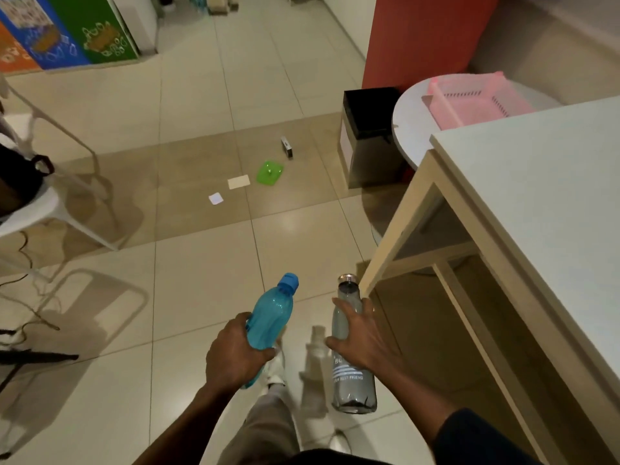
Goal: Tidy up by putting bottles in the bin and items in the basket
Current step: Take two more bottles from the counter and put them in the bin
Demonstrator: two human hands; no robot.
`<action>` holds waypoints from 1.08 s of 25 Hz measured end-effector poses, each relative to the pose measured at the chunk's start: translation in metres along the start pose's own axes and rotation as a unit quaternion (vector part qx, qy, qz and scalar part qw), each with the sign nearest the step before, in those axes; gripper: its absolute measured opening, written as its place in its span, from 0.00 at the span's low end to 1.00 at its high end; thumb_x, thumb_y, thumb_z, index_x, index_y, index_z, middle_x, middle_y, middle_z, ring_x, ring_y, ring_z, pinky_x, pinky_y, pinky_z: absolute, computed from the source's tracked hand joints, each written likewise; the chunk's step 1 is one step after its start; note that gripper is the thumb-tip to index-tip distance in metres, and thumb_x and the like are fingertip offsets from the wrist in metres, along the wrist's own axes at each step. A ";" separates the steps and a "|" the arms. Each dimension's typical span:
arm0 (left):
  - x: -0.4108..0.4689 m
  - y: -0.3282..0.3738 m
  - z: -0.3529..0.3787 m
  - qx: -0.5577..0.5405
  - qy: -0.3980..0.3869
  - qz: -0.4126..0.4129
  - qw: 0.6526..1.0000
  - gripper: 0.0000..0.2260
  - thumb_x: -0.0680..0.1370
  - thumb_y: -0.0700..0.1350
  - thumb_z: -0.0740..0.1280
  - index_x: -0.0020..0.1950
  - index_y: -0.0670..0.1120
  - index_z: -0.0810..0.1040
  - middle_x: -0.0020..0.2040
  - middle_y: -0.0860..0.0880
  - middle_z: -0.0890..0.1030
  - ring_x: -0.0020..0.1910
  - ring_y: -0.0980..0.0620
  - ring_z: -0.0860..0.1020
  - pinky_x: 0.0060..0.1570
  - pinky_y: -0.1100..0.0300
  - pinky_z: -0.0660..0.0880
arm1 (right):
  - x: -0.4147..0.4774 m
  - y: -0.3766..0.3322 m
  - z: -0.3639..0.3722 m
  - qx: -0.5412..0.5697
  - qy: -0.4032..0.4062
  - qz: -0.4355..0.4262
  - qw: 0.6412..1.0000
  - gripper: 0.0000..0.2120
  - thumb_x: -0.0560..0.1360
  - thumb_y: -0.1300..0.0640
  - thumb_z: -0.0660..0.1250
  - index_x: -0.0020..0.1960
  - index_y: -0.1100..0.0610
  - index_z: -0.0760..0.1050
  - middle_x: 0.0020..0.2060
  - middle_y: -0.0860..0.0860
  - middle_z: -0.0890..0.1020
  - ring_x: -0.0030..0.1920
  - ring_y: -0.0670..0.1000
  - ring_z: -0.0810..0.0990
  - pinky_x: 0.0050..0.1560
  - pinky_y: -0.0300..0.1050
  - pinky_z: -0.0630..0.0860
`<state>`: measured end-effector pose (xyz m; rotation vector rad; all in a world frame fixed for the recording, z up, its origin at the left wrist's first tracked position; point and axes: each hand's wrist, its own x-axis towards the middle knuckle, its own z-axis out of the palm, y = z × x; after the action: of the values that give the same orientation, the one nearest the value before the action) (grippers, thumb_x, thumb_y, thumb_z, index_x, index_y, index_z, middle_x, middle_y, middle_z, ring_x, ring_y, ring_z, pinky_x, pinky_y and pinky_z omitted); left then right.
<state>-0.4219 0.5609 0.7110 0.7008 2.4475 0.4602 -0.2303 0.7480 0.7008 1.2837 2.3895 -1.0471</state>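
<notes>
Place: a shared room, like a break room in an office or school.
Floor: big shiny tiles (201,280).
Bins: orange, blue and green sorting bins (67,35) by the wall.
Furniture: plain white tables (536,196) and a white plastic chair (50,196).
Wall: one red panel (419,38).

Floor tiles (201,95) glossy, smooth, catching light. Blue bottle (270,313) clear tinted plastic, matt blue cap. Grey bottle (352,374) smoky see-through plastic, shiny metal-looking cap. Pink basket (476,99) slotted plastic. Green lid (269,172) shiny plastic. Tabletop (553,182) matt white, legs pale wood look. Bin (369,139) matt, black liner.
</notes>
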 end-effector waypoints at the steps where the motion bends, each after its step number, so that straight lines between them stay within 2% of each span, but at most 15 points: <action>1: 0.025 -0.001 -0.008 0.003 -0.007 0.004 1.000 0.43 0.59 0.65 0.79 0.72 0.55 0.73 0.54 0.59 0.79 0.47 0.54 0.80 0.41 0.59 0.76 | 0.019 -0.009 -0.003 -0.003 0.000 0.008 1.000 0.45 0.65 0.34 0.70 0.78 0.37 0.57 0.71 0.55 0.60 0.68 0.63 0.70 0.64 0.61 0.77; 4: 0.103 0.003 -0.041 0.020 -0.034 0.017 0.999 0.44 0.61 0.66 0.79 0.73 0.53 0.72 0.59 0.55 0.81 0.51 0.51 0.81 0.46 0.55 0.79 | 0.075 -0.044 -0.018 -0.016 0.004 0.037 0.999 0.44 0.65 0.33 0.69 0.78 0.36 0.57 0.71 0.56 0.60 0.69 0.63 0.68 0.64 0.61 0.76; 9: 0.221 0.021 -0.092 0.043 -0.064 0.047 0.996 0.40 0.63 0.62 0.83 0.70 0.53 0.73 0.53 0.57 0.77 0.50 0.53 0.78 0.47 0.57 0.76 | 0.155 -0.094 -0.044 -0.007 0.018 0.058 0.998 0.44 0.68 0.35 0.73 0.79 0.38 0.59 0.73 0.59 0.62 0.67 0.65 0.71 0.63 0.60 0.77; 13: 0.293 0.039 -0.109 0.048 -0.041 0.074 0.995 0.41 0.63 0.59 0.85 0.71 0.48 0.74 0.56 0.51 0.82 0.52 0.49 0.82 0.46 0.54 0.80 | 0.212 -0.123 -0.069 -0.002 0.026 0.071 0.997 0.43 0.68 0.35 0.73 0.79 0.37 0.59 0.71 0.58 0.65 0.65 0.64 0.74 0.60 0.57 0.79; 16: 0.341 0.058 -0.112 0.061 -0.054 0.067 0.994 0.45 0.64 0.63 0.83 0.76 0.49 0.71 0.61 0.51 0.82 0.54 0.51 0.81 0.48 0.54 0.80 | 0.259 -0.132 -0.090 0.007 0.025 0.078 0.997 0.43 0.68 0.35 0.72 0.78 0.37 0.58 0.69 0.57 0.65 0.65 0.63 0.74 0.59 0.57 0.78; 20: 0.421 0.096 -0.116 0.077 -0.052 0.084 0.992 0.45 0.65 0.64 0.82 0.76 0.50 0.71 0.62 0.52 0.82 0.55 0.51 0.81 0.50 0.53 0.82 | 0.352 -0.130 -0.128 0.028 0.026 0.076 0.996 0.44 0.68 0.36 0.74 0.79 0.39 0.59 0.69 0.58 0.64 0.64 0.64 0.73 0.62 0.60 0.77; 22: 0.458 0.120 -0.127 0.095 -0.047 0.080 0.991 0.45 0.65 0.64 0.82 0.77 0.50 0.70 0.64 0.51 0.82 0.57 0.51 0.81 0.50 0.54 0.80 | 0.398 -0.129 -0.151 0.023 0.025 0.080 0.996 0.44 0.68 0.36 0.74 0.79 0.39 0.58 0.68 0.58 0.64 0.63 0.63 0.73 0.60 0.59 0.78; 27: 0.546 0.177 -0.152 0.101 -0.029 0.077 0.991 0.44 0.67 0.67 0.80 0.76 0.49 0.69 0.65 0.49 0.83 0.59 0.46 0.84 0.54 0.48 0.82 | 0.491 -0.134 -0.207 0.011 0.030 0.067 0.997 0.45 0.69 0.31 0.73 0.78 0.37 0.55 0.69 0.58 0.64 0.62 0.60 0.74 0.52 0.53 0.77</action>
<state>-0.8336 0.9879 0.6880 0.9791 2.4173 0.2481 -0.6005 1.1526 0.6661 1.4810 2.3031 -1.0112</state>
